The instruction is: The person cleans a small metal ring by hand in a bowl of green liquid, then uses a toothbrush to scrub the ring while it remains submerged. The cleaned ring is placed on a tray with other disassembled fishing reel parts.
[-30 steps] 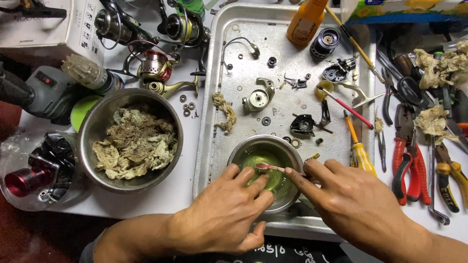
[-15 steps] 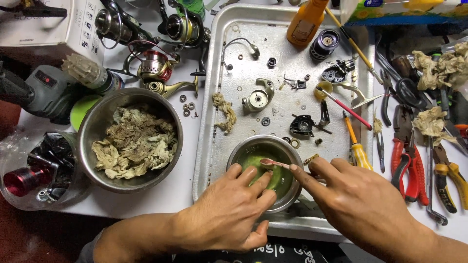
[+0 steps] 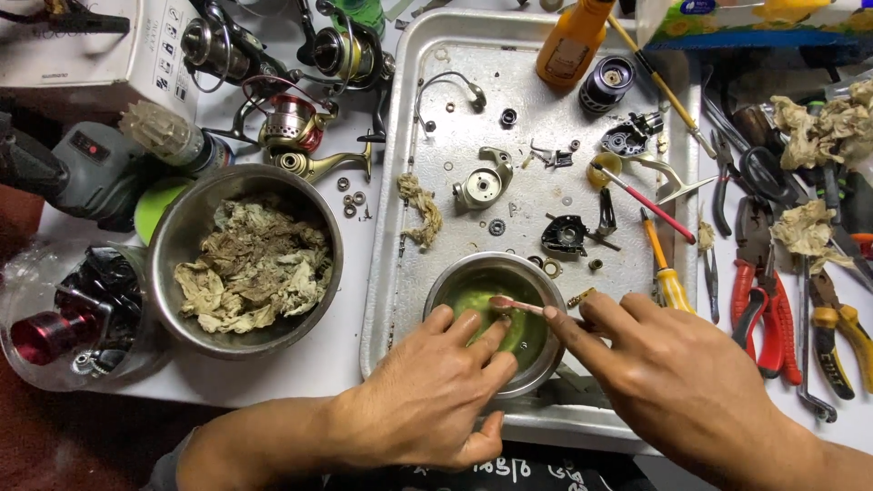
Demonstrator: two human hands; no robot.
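Bowl [image 3: 455, 282], small steel one w/ green liquid, sits at the front of the metal tray [image 3: 400, 264] on the bench [image 3: 364, 227]. Left hand [image 3: 432, 395] lies palm-down over the bowl's near-left rim, fingers [image 3: 491, 336] dipped inside toward the liquid; can't tell if they pinch anything under there. Right hand [image 3: 673, 382] comes in from the right, thumb and forefinger closed narrow on a thin brush [image 3: 518, 306], whose pinkish tip is over the liquid, just beside the left fingertips.

On the tray behind the bowl: reel body [image 3: 482, 182], black gear housing [image 3: 566, 235], loose washers and screws, a twisted rag scrap [image 3: 423, 209], black spool [image 3: 607, 84], orange bottle [image 3: 571, 41] at the far edge. A yellow-handled screwdriver [image 3: 668, 273] lies at the tray's right edge, near the right hand.

Left of the tray: big steel bowl [image 3: 173, 245] full of dirty rags [image 3: 250, 264], a clear tub [image 3: 27, 282] w/ reel parts, a grey power tool [image 3: 86, 168], several spinning reels [image 3: 291, 123] farther back. Right of the tray: pliers [image 3: 755, 300] w/ red grips, more pliers w/ yellow grips [image 3: 841, 341], scissors [image 3: 759, 168], crumpled tissues [image 3: 805, 227].
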